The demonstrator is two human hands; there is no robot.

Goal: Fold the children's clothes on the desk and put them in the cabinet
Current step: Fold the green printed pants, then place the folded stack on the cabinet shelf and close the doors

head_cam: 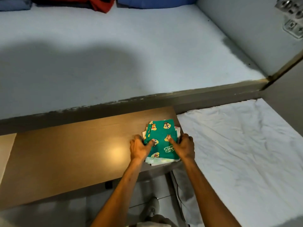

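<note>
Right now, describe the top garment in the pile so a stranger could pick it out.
Find the brown desk beside the white bed sheet. At its right end sits a folded pile; the top garment is green with cartoon chipmunks, unlike the pale pieces beneath.

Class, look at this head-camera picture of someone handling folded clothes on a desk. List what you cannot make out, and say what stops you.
- Lower clothes in the stack, head view: the green top piece covers them; only edges show.
- Fingers of the left hand and right hand: tucked beside the stack, so the grip is unclear.
- Cabinet: not in view.
- Red cloth and blue cloth: cut off by the top edge.
- Metal fitting, top right: blurred.
</note>
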